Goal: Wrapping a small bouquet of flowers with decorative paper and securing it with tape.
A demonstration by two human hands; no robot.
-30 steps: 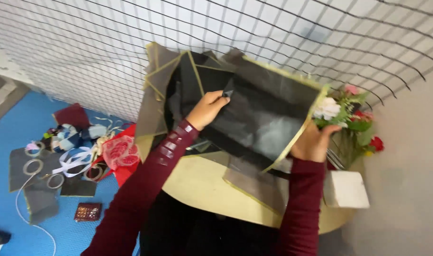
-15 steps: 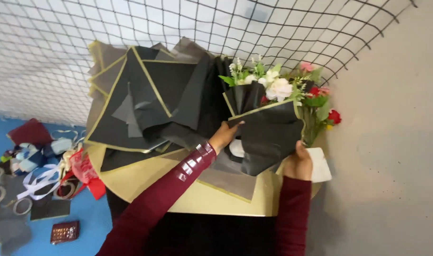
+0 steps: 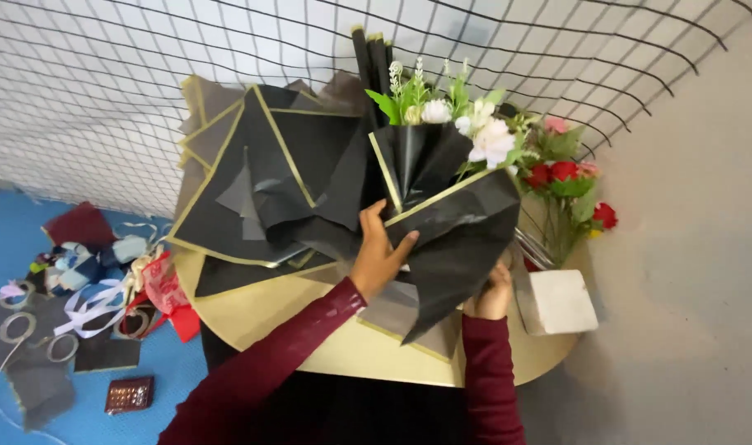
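Centre of frame: the left hand (image 3: 378, 255) grasps the black wrapped bouquet (image 3: 442, 198) at its front fold, while the right hand (image 3: 491, 294) grips its lower right edge (fingers mostly hidden). Compared with half a second ago, the bouquet stands more upright, white flowers (image 3: 490, 142) now raised above the round table (image 3: 310, 334).

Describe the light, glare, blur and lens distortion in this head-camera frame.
Head view: soft even light, sharp focus; mild sheen on the black wrapping paper held by the left hand and right hand; the wire grid bows, showing wide-angle distortion; faint shadow under the round table.
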